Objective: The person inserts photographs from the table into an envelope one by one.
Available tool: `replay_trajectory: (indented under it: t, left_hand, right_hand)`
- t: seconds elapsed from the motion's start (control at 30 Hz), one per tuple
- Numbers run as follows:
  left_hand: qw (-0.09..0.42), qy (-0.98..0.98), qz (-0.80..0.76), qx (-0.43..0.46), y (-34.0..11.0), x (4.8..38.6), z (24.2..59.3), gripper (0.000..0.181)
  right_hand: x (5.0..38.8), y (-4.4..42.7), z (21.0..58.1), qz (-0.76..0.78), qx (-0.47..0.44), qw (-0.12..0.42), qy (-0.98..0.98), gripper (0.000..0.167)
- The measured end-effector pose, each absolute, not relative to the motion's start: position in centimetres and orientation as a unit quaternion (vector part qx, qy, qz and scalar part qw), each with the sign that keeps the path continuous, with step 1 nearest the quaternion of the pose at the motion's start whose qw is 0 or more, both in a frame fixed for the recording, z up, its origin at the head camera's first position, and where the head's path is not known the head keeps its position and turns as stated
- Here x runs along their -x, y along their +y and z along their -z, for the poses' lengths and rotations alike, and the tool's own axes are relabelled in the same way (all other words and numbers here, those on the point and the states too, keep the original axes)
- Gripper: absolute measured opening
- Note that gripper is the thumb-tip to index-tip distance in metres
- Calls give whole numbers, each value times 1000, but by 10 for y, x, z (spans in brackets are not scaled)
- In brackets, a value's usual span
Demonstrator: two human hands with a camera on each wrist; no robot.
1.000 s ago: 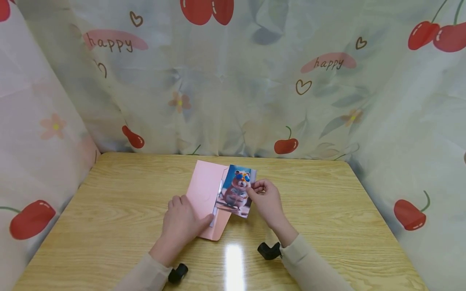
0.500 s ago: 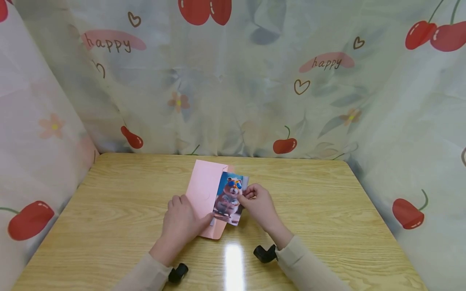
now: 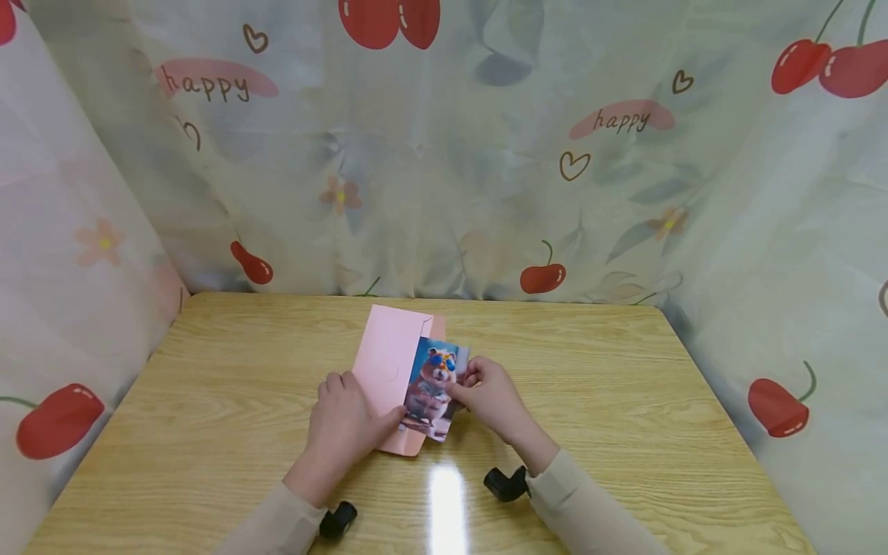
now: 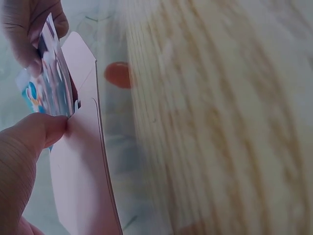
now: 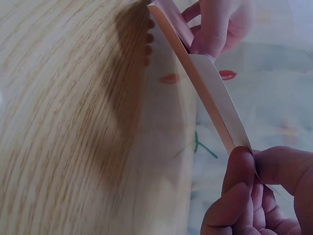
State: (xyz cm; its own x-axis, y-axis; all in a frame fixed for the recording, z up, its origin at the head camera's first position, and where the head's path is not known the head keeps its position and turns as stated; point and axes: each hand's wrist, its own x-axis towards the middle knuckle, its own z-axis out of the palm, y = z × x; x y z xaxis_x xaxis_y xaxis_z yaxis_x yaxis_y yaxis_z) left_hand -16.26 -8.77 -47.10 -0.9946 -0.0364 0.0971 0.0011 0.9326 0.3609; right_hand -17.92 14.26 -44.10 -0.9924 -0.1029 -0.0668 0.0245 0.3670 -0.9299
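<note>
A pink envelope [image 3: 388, 362] stands tilted in the middle, its flap side towards the right. My left hand [image 3: 341, 412] holds it from the left, the thumb across its front close to the opening. In the left wrist view that thumb [image 4: 46, 128] presses at the envelope's mouth, against the edge of a photo card [image 4: 57, 81]. My right hand [image 3: 489, 397] pinches this photo card [image 3: 432, 393], printed with a hamster in sunglasses, by its right edge. The card's left edge meets the envelope's opening; how far inside it reaches, I cannot tell.
A wooden table [image 3: 590, 385] lies under both hands, with a bright light reflection near its front. Cherry-printed curtains [image 3: 430, 193] enclose the back and sides. Black wrist devices [image 3: 506, 484] sit at both cuffs.
My right hand has moved left and towards me, bringing the photo card against the envelope's opening. My left hand and the envelope have hardly moved.
</note>
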Motion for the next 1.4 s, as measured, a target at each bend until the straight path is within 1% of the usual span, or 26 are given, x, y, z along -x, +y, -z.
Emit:
replay_trajectory:
  t: [0.17, 0.37, 0.5, 0.63, 0.73, 0.93, 1.13, 1.27, 1.4]
  left_hand:
    - [42, -983, 181, -11, -87, 164, 470, 102]
    - [45, -983, 180, -3, -87, 164, 469, 101]
    - [50, -982, 181, 9, -86, 163, 469, 100]
    - [45, -984, 171, 3, -86, 163, 469, 102]
    - [46, -985, 168, 1, -86, 164, 469, 102]
    - [46, -984, 172, 0, -86, 164, 468, 101]
    - [47, -981, 191, 1, -85, 161, 468, 97]
    - [45, -979, 201, 3, -83, 160, 466, 95]
    - [35, -978, 204, 3, -80, 159, 464, 97]
  right_hand:
    - [180, 144, 440, 564, 31, 85, 820, 24]
    - [183, 144, 442, 561, 35, 97, 821, 29]
    - [185, 141, 445, 566, 28, 94, 819, 29]
    - [182, 138, 444, 582, 19, 84, 809, 27]
    - [179, 136, 441, 600, 29, 78, 795, 25]
    - [180, 133, 440, 607, 51, 86, 788, 19]
    - [185, 133, 445, 589, 23, 77, 804, 13]
    - [189, 131, 452, 585, -2, 67, 809, 17]
    - [192, 128, 456, 591, -20, 60, 804, 23]
